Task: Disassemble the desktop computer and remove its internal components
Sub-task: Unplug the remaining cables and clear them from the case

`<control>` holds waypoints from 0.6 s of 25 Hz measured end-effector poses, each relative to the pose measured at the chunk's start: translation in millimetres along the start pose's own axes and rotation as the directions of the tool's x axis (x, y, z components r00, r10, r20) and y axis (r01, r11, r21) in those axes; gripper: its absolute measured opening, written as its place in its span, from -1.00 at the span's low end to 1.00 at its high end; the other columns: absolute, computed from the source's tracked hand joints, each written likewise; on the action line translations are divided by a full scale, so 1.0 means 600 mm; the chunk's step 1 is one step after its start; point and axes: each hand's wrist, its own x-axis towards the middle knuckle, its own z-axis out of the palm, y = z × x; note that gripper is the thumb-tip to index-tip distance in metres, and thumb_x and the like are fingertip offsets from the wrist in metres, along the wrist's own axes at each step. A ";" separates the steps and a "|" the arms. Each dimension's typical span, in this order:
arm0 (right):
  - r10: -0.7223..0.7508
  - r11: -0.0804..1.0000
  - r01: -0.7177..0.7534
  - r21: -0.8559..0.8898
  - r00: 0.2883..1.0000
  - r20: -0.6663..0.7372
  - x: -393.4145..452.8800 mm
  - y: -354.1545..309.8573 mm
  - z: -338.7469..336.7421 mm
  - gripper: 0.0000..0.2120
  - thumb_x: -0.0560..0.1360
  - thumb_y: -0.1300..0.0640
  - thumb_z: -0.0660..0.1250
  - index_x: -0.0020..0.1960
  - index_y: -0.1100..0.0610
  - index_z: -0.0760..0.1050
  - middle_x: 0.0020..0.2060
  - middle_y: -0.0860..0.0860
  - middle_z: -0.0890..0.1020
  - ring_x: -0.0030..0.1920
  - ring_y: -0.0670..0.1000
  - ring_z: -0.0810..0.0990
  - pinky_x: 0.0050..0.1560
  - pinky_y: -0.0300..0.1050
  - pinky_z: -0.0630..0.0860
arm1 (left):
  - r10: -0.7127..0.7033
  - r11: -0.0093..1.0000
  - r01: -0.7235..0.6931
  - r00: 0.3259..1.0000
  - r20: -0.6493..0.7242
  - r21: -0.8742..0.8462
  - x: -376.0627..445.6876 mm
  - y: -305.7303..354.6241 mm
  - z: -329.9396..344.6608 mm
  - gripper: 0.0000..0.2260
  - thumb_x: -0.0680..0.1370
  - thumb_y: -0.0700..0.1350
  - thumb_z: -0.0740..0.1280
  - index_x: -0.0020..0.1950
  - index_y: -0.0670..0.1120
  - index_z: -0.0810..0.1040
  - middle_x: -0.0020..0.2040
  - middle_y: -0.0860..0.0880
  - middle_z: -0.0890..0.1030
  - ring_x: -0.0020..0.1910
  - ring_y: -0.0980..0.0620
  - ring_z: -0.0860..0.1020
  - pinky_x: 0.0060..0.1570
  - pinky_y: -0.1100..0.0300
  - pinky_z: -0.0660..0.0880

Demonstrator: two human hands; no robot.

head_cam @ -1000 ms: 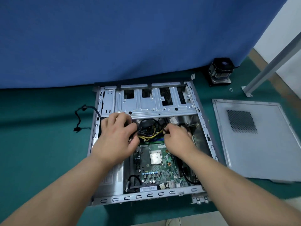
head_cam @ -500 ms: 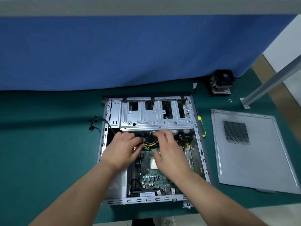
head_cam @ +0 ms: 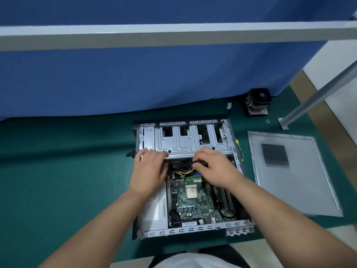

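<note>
Both hands work in the tight gap just under the metal drive cage (head_cam: 190, 142) edge of the open computer case (head_cam: 193, 232). The right hand (head_cam: 214, 169) pinches a black cable (head_cam: 197, 162) between curled fingers; the left hand (head_cam: 148, 171) curls over the yellow wires (head_cam: 181, 172), its grip hidden. Below the fingers, the green board (head_cam: 193, 202) lies bare.

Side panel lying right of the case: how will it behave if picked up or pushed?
The side panel looks like thin flat sheet metal, so probably light but prone to flexing. Lying flat on the green mat, it should slide, not roll or tip. Its folded edges may be sharp.
</note>
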 end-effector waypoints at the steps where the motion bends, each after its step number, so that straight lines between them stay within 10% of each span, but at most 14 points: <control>1: 0.014 0.999 -0.013 0.039 1.000 -0.023 -0.003 0.002 -0.011 -0.87 0.63 0.01 0.34 0.06 0.03 0.62 -0.03 -0.19 0.55 -0.02 -0.20 0.51 0.04 -0.16 0.42 | -0.040 0.999 0.040 0.999 -0.034 0.004 0.008 -0.010 -0.017 -0.84 0.61 0.00 0.30 0.09 -0.01 0.62 -0.04 0.07 0.63 0.05 -0.01 0.57 0.39 -0.04 0.32; 8: 0.039 0.982 -0.024 0.187 0.996 -0.076 0.024 -0.039 -0.034 -0.77 0.68 -0.07 0.24 0.12 -0.05 0.66 -0.02 -0.15 0.69 0.01 -0.10 0.61 0.02 -0.16 0.50 | -0.263 0.766 0.146 0.960 -0.099 -0.626 0.080 0.037 -0.134 -0.88 0.55 -0.06 0.34 -0.20 0.07 0.52 -0.27 0.14 0.46 -0.27 0.17 0.42 -0.22 0.30 0.34; 12: 0.111 0.926 -0.072 0.369 0.990 -0.085 0.052 -0.063 -0.049 -0.77 0.67 -0.08 0.22 -0.07 -0.07 0.59 -0.22 -0.27 0.64 -0.23 -0.23 0.56 -0.25 -0.33 0.42 | -0.325 0.423 0.203 0.944 0.061 -0.883 0.140 0.091 -0.173 -0.81 0.49 0.09 0.35 -0.22 0.03 0.45 -0.31 0.00 0.40 -0.32 0.04 0.37 -0.27 0.20 0.35; 15: 0.160 0.869 -0.115 0.482 0.986 -0.054 0.064 -0.064 -0.056 -0.73 0.66 -0.14 0.21 -0.07 0.00 0.54 -0.04 -0.09 0.67 -0.06 -0.07 0.61 -0.05 -0.15 0.47 | -0.418 0.109 0.176 0.901 0.116 -0.978 0.176 0.131 -0.162 -0.70 0.59 -0.02 0.42 -0.25 -0.05 0.39 -0.31 -0.03 0.44 -0.29 0.05 0.44 -0.16 0.13 0.48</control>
